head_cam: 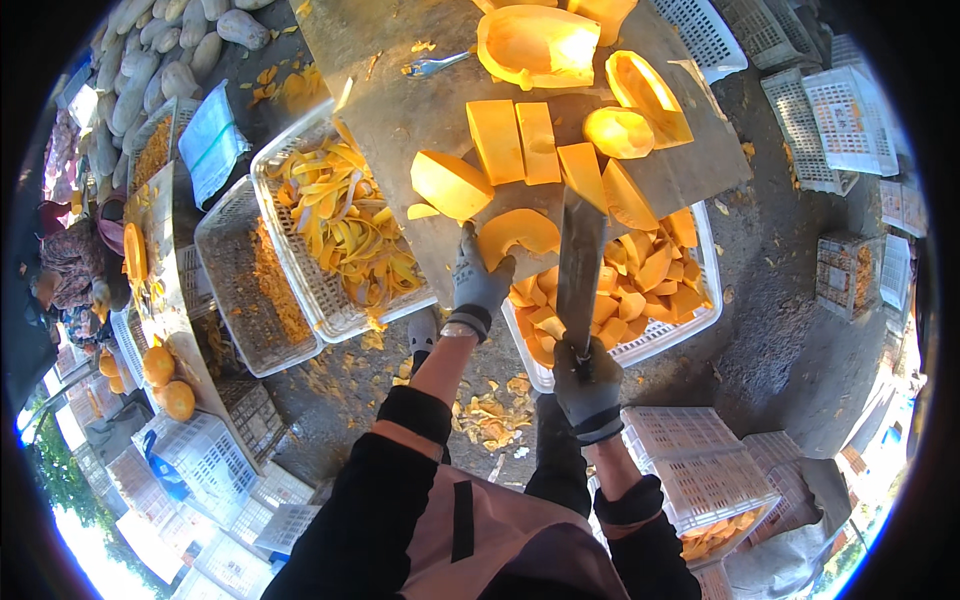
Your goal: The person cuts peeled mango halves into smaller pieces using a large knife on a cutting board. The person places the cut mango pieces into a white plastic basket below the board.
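My left hand (480, 279), in a grey work glove, rests at the near edge of the cutting table (405, 112). Its thumb and fingers are spread around the near side of a curved orange pumpkin slice (519, 234). My right hand (588, 384), gloved too, grips a broad-bladed knife (580, 270). The blade points away from me, its tip beside a cut pumpkin block (583, 174). More peeled blocks (495, 142) and a thick wedge (451, 184) lie on the board. Hollowed pumpkin halves (538, 45) sit farther back.
A white crate of pumpkin chunks (709, 319) stands below the table's near right edge. To the left is a crate of peelings (259, 169). A blue-handled peeler (435, 66) lies on the table. Another person (75, 262) sits far left, near piled whole pumpkins (180, 79).
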{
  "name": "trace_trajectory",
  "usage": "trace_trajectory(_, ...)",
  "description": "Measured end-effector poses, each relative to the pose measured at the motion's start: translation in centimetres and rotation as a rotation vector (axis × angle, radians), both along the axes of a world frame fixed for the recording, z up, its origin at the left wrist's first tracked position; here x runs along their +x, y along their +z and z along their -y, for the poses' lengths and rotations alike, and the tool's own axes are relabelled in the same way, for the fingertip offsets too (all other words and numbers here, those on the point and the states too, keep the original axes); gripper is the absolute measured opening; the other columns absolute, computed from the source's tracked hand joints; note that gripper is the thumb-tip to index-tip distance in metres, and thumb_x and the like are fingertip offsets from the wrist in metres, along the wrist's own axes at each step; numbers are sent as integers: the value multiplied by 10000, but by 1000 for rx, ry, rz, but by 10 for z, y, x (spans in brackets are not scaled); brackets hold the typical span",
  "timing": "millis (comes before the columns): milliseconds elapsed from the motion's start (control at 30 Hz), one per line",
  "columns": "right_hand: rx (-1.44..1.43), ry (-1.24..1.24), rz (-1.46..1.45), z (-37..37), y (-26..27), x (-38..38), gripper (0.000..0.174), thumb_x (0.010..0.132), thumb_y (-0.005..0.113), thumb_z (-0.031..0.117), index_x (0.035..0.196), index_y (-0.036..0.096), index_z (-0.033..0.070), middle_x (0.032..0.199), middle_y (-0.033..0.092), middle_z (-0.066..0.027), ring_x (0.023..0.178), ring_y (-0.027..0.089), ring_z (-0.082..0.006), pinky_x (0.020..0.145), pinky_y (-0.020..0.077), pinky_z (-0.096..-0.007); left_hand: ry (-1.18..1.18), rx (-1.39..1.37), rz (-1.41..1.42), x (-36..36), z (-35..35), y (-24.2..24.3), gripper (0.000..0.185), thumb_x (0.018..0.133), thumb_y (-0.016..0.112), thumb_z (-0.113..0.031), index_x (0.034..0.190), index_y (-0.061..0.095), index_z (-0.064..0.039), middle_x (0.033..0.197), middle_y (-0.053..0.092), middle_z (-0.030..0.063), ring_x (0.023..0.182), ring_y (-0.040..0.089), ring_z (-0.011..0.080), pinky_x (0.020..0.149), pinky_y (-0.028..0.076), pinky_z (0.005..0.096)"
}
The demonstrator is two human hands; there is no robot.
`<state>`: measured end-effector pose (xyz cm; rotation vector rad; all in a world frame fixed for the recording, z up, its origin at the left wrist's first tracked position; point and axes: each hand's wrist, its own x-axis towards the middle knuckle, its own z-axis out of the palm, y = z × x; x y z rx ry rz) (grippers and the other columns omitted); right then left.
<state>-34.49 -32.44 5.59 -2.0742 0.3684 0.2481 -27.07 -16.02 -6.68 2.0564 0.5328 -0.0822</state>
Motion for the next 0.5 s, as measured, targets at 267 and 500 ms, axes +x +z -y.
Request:
trace_trajectory(267,-503,542,-263,-32,-69,45,315,891,494,292,889,630,7,834,663,-241,832,642,-416,746,505,-484,-144,33,-79,-12,-11,4,941,729,716,-188,1469,176,27,1407,379,283,1277,431,410,1046,394,418)
trace_trajectory(500,-435,538,-500,-44,-61,50,280,867,522,194,972,701,5,981,681,-220,935,666,-355,798,519,-405,-303,210,-209,18,-18,2,972,676,758,-191,1438,190,14,1277,459,280,1155,510,437,957,452,444)
